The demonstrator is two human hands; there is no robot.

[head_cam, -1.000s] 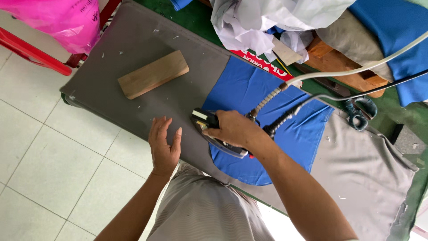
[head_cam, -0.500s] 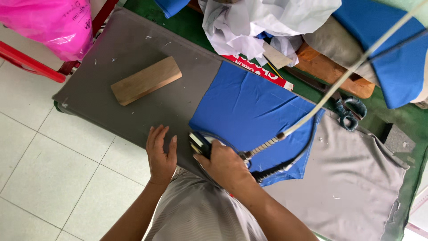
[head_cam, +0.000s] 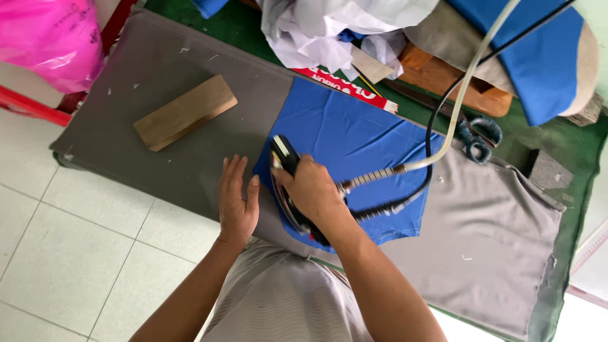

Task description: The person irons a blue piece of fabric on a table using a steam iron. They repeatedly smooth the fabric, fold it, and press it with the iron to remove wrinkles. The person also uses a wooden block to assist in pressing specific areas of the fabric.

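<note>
Gripping iron (head_cam: 286, 180) handle, right hand (head_cam: 315, 190) presses blue fabric (head_cam: 354, 149); left hand (head_cam: 237, 202) flat, fingers spread, at 9 o'clock, steadying cloth edge on worktop (head_cam: 158, 82).

Around the wooden block (head_cam: 185, 111), the grey desk (head_cam: 126, 82) is bare on all sides, so a hand can pass there. Right of the block, the iron (head_cam: 292, 190) with its hose (head_cam: 456, 107) and the scissors (head_cam: 478, 136) block the way.

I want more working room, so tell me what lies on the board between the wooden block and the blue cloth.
Nothing: in the head view only bare grey board cover separates the wooden block from the blue cloth.
</note>
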